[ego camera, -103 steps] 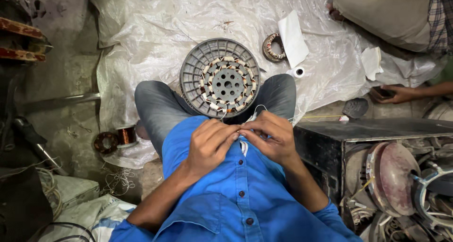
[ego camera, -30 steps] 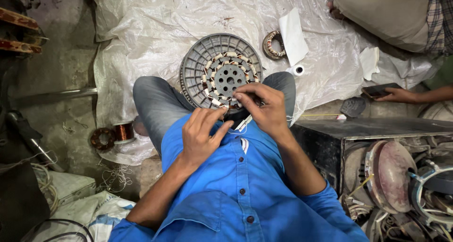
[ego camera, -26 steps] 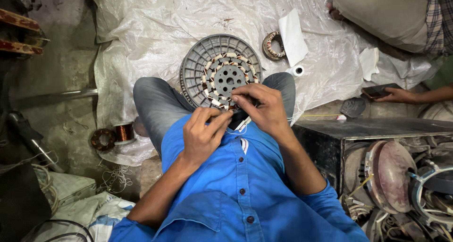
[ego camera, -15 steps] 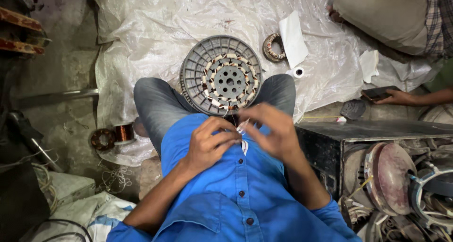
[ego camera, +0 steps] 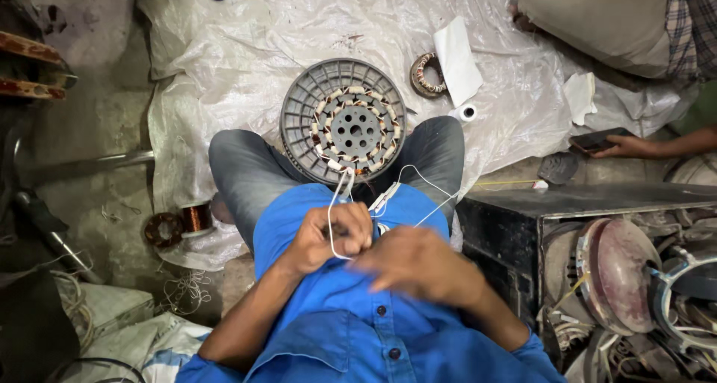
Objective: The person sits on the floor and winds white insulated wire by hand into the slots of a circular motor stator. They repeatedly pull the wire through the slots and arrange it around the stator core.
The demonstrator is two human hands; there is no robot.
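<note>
Thin white lead wires (ego camera: pixel 337 204), looping from the near rim of the grey stator (ego camera: pixel 343 122) up to the chest: light, limp, likely easy to kink or snap where joined to the windings; best pinched close to the loose ends, not tugged from the middle. Left hand (ego camera: pixel 328 240) closed around the loop, fingers curled over it. Right hand (ego camera: pixel 422 263) just beside it, blurred, grip impossible to tell. Stator itself probably heavy and rigid, wedged between the knees at the near edge of the white plastic sheet (ego camera: pixel 224 47) on the floor. Further out: copper wire spool (ego camera: pixel 196 219) at the sheet's left edge, a small wound coil (ego camera: pixel 424 75) and tape roll (ego camera: pixel 467 113) beyond the right knee, another person's hand (ego camera: pixel 624 145) on a phone.
</note>
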